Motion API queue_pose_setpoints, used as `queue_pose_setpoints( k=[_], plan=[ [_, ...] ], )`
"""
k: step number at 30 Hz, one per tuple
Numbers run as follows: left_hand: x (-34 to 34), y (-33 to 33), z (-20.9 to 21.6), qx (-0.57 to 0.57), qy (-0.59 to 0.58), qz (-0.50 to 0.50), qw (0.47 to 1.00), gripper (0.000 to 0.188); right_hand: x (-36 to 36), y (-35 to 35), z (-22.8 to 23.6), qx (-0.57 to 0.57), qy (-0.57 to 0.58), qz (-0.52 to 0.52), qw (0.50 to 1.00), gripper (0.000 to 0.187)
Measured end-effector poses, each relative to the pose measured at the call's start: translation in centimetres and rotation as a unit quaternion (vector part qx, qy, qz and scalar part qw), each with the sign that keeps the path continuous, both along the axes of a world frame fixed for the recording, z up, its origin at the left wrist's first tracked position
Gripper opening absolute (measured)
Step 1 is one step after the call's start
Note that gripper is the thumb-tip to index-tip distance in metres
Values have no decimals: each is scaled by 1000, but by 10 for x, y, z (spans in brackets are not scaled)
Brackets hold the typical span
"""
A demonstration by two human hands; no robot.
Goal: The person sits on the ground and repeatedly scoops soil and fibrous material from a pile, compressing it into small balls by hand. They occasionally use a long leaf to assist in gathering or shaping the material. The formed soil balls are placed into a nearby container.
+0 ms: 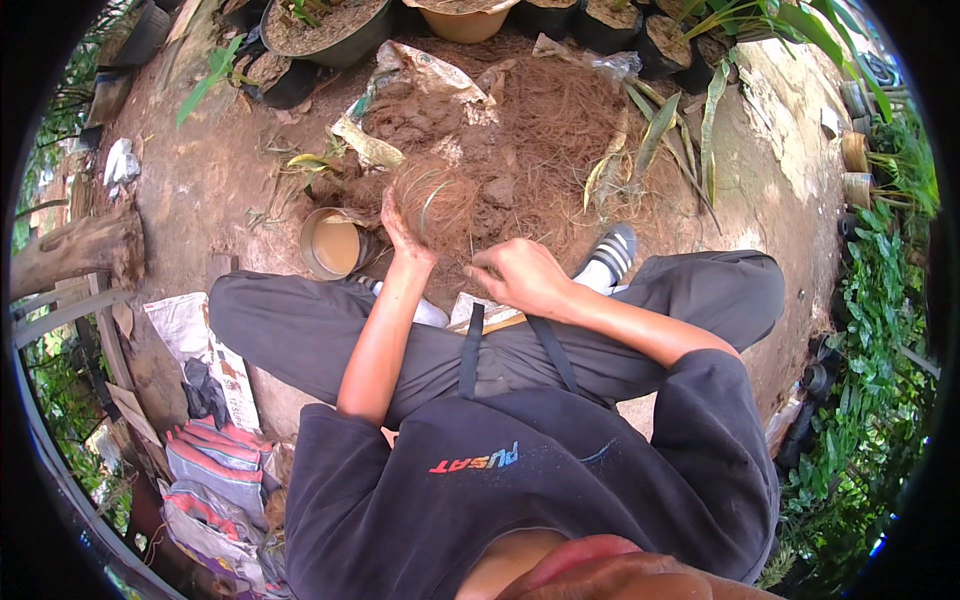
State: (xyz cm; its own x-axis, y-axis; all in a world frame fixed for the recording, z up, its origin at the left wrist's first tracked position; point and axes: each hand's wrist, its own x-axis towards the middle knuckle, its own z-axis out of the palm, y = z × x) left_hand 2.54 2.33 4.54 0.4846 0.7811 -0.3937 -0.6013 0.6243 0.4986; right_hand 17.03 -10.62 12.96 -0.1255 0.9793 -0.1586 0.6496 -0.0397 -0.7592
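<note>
My left hand (403,228) cups the near left side of a rounded ball of brown coconut fibre (440,203). A thin pale strand curves over the ball's surface. Close by on the right, my right hand (518,274) is apart from the ball, its fingers curled and pinched together. Whatever lies between those fingertips is too small to make out. Beyond both hands spreads a heap of loose brown fibre (560,120), with dark wet soil (415,125) beside it on an opened sack (425,72).
A small pot of murky brown liquid (335,245) stands left of my left hand. Cut long leaves (655,130) lie right of the fibre. Potted plants (325,35) line the far edge. My slippered foot (612,250) is near the heap; folded sacks (215,460) lie at left.
</note>
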Motion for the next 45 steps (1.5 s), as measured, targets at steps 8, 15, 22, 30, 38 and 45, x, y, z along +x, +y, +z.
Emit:
queue_pose_setpoints(
  k=[8,15,22,30,38,45],
  plan=[
    [20,1,9,-5,170,-135,976,56,32,8,37,188,-143,153,960,22],
    [37,-27,41,61,219,-321,919,69,74,25,46,160,-163,59,972,20],
    [27,-28,19,211,343,-346,847,78,98,34,45,80,-126,-7,989,29],
    [24,-15,38,303,344,-560,690,101,123,42,38,31,-149,-47,987,33],
    [-2,-2,38,415,289,-603,617,92,169,46,59,-71,-150,-89,982,38],
    [-33,22,43,477,206,-579,628,92,195,32,76,-129,-59,-83,986,31]
  ],
)
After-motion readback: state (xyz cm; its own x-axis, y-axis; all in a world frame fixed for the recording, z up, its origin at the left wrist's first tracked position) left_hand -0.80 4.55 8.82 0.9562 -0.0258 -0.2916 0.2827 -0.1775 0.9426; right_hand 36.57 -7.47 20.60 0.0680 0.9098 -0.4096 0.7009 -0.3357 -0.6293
